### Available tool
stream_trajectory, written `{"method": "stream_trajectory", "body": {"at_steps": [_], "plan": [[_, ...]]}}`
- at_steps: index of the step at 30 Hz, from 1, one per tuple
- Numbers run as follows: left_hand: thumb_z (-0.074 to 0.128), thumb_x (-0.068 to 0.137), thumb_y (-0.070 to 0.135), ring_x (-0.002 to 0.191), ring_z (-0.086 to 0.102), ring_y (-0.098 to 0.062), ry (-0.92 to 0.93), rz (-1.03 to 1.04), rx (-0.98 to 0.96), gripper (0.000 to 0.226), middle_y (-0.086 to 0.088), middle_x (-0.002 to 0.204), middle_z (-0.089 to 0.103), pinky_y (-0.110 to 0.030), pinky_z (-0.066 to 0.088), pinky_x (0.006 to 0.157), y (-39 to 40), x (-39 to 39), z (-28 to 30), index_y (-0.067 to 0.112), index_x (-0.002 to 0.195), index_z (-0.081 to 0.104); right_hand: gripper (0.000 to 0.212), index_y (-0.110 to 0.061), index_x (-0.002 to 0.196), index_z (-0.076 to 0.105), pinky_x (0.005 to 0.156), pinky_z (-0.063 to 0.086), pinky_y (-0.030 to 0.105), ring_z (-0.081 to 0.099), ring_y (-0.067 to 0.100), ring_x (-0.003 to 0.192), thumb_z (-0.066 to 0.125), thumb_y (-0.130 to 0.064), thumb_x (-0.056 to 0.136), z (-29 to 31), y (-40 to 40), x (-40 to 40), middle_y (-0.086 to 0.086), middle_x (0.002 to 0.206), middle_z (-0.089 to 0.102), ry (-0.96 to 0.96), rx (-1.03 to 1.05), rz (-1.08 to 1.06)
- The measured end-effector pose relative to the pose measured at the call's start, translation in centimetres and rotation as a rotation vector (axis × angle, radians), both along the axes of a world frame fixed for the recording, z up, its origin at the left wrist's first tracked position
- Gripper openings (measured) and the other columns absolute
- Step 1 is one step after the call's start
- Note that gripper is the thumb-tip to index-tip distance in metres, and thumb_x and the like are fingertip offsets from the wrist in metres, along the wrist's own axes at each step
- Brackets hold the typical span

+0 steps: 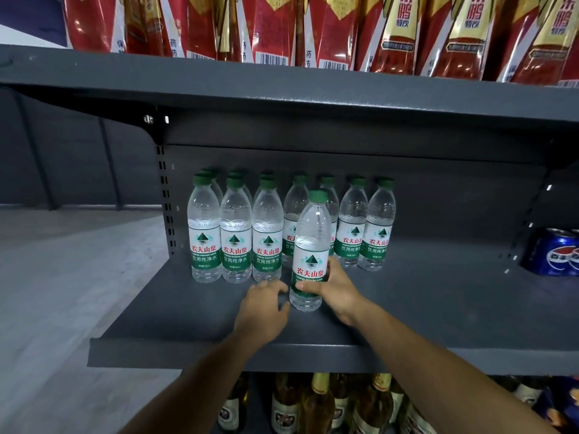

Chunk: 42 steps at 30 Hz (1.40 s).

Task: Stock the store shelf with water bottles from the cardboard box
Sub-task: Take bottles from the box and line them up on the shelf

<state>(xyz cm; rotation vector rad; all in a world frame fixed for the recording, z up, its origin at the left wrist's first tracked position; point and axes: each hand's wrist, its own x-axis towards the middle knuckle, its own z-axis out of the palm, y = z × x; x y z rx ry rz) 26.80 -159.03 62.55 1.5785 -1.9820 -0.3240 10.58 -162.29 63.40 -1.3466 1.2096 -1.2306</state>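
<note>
One ribbed clear plastic bottle

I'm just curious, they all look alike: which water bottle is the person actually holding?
The frontmost water bottle, standing alone ahead of the rows. The right hand wraps its label; the other bottles stand untouched behind.

Other stock sitting near blue cans
Red drink cartons standing up-left of cans on upper tier; glass btls sitting down-left, tier below.
</note>
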Motion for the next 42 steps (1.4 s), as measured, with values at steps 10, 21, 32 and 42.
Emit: {"method": "stream_trajectory", "body": {"at_steps": [10, 21, 32, 42], "plan": [[0.052, 0.090, 0.024, 0.124, 0.038, -0.021, 0.007, 0.087, -0.020, 0.040, -0.002, 0.131, 0.050, -0.035, 0.037, 0.103, -0.8, -0.3, -0.6, 0.021, 0.130, 0.050, 0.056, -0.020, 0.118, 0.049, 0.064, 0.045, 0.009, 0.057, -0.005, 0.086, 0.079, -0.005, 0.073, -0.5, -2.1, 0.3, -0.015, 0.096, 0.062, 0.074, -0.037, -0.066], [0.047, 0.092, 0.028, 0.130, 0.032, -0.022, -0.138, 0.144, -0.010, 0.046, -0.002, 0.138, 0.042, -0.037, 0.033, 0.103, -1.6, -0.6, -0.8, 0.021, 0.137, 0.039, 0.056, -0.017, 0.118, 0.045, 0.091, 0.048, 0.029, 0.057, 0.014, 0.102, 0.079, -0.011, 0.074, -1.5, -3.8, 1.5, -0.003, 0.107, 0.059, 0.156, -0.070, -0.185], [0.041, 0.094, 0.029, 0.127, 0.035, -0.022, -0.261, 0.135, 0.008, 0.043, -0.002, 0.139, 0.044, -0.038, 0.032, 0.102, -2.5, -0.9, -1.7, 0.019, 0.136, 0.039, 0.059, -0.021, 0.120, 0.047, 0.099, 0.048, 0.036, 0.059, 0.019, 0.109, 0.079, -0.009, 0.073, -2.5, -5.3, 1.9, 0.000, 0.116, 0.060, 0.183, -0.096, -0.175], [0.037, 0.095, 0.030, 0.122, 0.040, -0.023, -0.285, 0.129, 0.029, 0.039, -0.002, 0.134, 0.048, -0.039, 0.031, 0.101, -2.5, -1.1, -1.9, 0.018, 0.131, 0.046, 0.057, -0.018, 0.119, 0.045, 0.093, 0.045, 0.027, 0.056, 0.012, 0.102, 0.080, -0.017, 0.074, -2.7, -6.0, 2.0, -0.004, 0.112, 0.059, 0.197, -0.057, -0.208]]}}
